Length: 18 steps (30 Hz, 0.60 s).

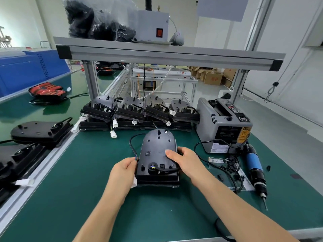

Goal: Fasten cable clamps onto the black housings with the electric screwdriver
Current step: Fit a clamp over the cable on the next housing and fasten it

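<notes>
Housing [158, 147] lies back-up mid-bench [78, 180], in front of a row [139, 112] of stacked others. It looks like a rigid moulded shell, light enough to slide and likely slick on the dome, so the straight side edges near the base are the sound hold. Its cable [130, 143] is limp and could snag. A clear bag [97, 21] on the shelf holds black parts, too tangled to name. Left hand [125, 169] curls on the housing's left edge, where the cable passes; right hand [181, 158] clasps the right edge, thumb flat on top. Screwdriver [256, 169] lies untouched to the right, with small black pieces, likely the clamps [230, 165], loose beside it.
</notes>
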Available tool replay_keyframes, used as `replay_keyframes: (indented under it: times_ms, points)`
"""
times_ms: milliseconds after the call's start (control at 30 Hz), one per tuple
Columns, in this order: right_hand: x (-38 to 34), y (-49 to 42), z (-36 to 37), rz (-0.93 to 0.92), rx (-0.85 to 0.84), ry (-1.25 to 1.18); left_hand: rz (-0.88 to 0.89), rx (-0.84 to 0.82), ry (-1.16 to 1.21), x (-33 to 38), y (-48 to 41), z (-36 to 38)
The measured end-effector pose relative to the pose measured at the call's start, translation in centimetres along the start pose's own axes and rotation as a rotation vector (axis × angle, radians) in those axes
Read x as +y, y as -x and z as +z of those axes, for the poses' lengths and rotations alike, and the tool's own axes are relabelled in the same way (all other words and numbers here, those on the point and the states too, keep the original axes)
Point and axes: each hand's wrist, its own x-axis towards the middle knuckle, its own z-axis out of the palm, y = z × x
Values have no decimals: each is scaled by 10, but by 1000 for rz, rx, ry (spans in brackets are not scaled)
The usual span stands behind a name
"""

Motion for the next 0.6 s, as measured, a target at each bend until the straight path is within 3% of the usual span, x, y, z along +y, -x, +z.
replay_keyframes:
  times_ms: [167,233,433,600]
  points:
    - [-16,-12,1,-80,-34,89,-194,-320,288,6,11,-8]
    - [-21,-17,3,-107,-65,107,-250,-353,351,4,13,-14]
    - [-36,-38,21,-123,-191,131,-205,-285,598,8,32,-23]
    - [-62,-57,48,-142,-325,201,-93,14,695,2,41,-19]
